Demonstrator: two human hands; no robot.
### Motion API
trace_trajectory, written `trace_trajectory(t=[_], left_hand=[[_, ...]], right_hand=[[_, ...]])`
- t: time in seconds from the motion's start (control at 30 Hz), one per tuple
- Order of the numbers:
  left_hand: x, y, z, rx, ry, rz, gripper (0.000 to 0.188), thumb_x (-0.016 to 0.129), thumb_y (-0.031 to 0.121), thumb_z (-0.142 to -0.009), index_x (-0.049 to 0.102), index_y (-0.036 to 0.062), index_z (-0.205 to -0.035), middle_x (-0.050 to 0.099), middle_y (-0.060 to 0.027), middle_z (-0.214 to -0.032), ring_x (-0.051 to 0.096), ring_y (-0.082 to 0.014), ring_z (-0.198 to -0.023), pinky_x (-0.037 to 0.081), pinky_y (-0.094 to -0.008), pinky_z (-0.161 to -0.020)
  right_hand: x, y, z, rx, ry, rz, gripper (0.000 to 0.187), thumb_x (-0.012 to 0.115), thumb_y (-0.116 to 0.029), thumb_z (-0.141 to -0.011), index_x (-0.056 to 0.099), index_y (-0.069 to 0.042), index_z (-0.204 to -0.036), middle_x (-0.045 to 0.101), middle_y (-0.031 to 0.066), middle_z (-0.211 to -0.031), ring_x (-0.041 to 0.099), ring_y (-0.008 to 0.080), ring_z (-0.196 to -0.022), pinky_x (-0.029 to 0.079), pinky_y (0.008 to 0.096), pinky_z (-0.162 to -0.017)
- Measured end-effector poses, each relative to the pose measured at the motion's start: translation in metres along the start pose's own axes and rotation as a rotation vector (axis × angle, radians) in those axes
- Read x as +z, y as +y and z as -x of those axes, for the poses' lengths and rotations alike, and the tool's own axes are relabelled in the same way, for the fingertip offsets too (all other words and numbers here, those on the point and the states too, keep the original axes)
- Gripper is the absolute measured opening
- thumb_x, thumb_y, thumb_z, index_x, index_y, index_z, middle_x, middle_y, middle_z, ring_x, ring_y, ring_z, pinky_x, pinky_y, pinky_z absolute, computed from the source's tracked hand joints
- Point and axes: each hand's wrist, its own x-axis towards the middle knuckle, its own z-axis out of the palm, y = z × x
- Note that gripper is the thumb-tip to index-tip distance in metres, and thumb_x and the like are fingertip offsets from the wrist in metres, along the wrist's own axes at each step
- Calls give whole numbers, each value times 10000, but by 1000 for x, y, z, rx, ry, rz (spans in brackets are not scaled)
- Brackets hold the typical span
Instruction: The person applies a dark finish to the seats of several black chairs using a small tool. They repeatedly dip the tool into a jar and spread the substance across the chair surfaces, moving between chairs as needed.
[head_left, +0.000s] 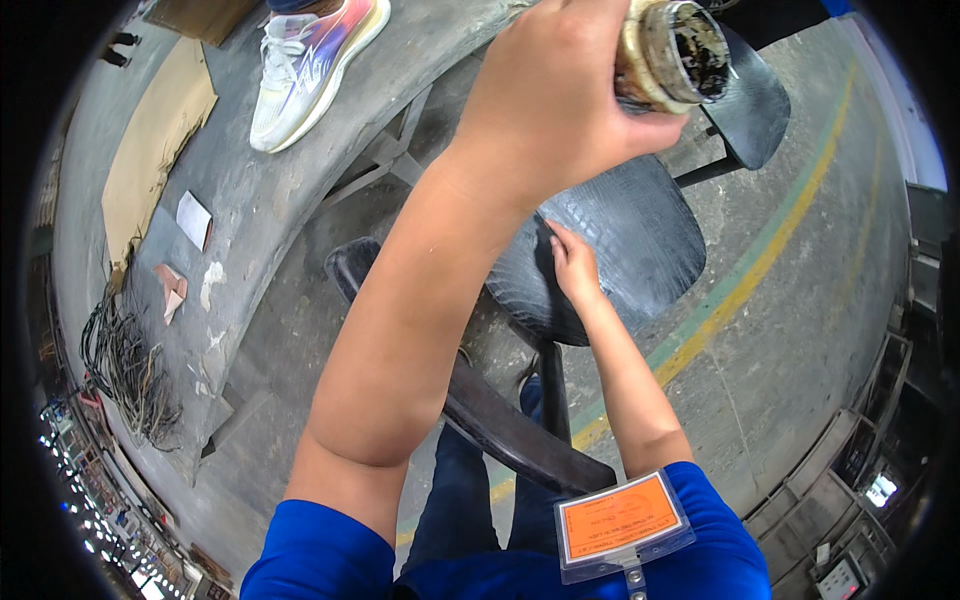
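Observation:
My left hand (560, 90) is raised at the top of the view, its fingers wrapped round a glass jar (655, 55). The jar is tilted, with its open mouth toward the right, and dark and pale residue coats its inside. Lower down, my right hand (576, 266) is over the black chair seat (640, 235), fingers stretched out and nothing visible in them. Whether it touches the seat I cannot tell. Left of my raised arm, a white running shoe (300, 75) with purple and orange parts is on the grey tabletop (235, 245), dark blue cloth above it.
Torn cardboard (155, 150), a white paper piece (194, 220), a pinkish scrap (170, 290) and a bundle of thin wires (125, 370) lie along the tabletop. A black chair backrest (510, 440) is close to my legs. Another dark seat (755, 105) stands beyond, near a yellow floor line (740, 295).

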Motion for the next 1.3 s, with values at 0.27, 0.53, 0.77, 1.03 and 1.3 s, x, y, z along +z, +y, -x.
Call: trace_trajectory(t=[0.27, 0.53, 0.77, 1.03, 1.3], left_hand=[[-3, 5, -1, -57, -48, -224, 635, 832, 122, -640, 534, 16, -1190, 642, -176, -1028, 647, -340, -949, 514, -367, -832], [-2, 8, -1, -135, -115, -252, 645, 862, 135, -650, 551, 46, -1209, 669, -98, -1044, 655, -220, -974, 503, -317, -874], [-3, 6, -1, -77, -112, -309, 637, 858, 123, -669, 543, 7, -1211, 661, -91, -1064, 638, -189, -993, 495, -305, -893], [-2, 5, -1, -116, -115, -316, 646, 856, 116, -664, 541, 5, -1217, 657, -100, -1068, 636, -215, -1001, 491, -318, -903], [-6, -15, 4, -80, -98, -258, 688, 888, 173, -636, 546, 15, -1212, 659, -108, -1069, 644, -212, -998, 508, -318, -884]], right_hand=[[-22, 18, 33, 141, 24, -22, 351, 550, -126, -945, 576, -49, -1287, 612, 228, -1209, 582, 389, -1117, 461, 408, -955], [-34, 39, 51, 215, 27, -81, 394, 519, -28, -909, 568, -59, -1298, 596, 213, -1049, 590, 381, -971, 465, 411, -863], [-62, 53, 45, 186, 153, -45, 376, 549, 20, -881, 646, -99, -1223, 605, 156, -908, 595, 313, -865, 475, 360, -797], [-85, 65, 57, 198, 179, -64, 371, 555, 21, -881, 655, -105, -1215, 617, 150, -909, 606, 299, -861, 477, 340, -799], [-95, 74, 102, 230, 65, -119, 364, 568, -15, -888, 660, -129, -1221, 607, 134, -877, 596, 253, -812, 470, 340, -788]])
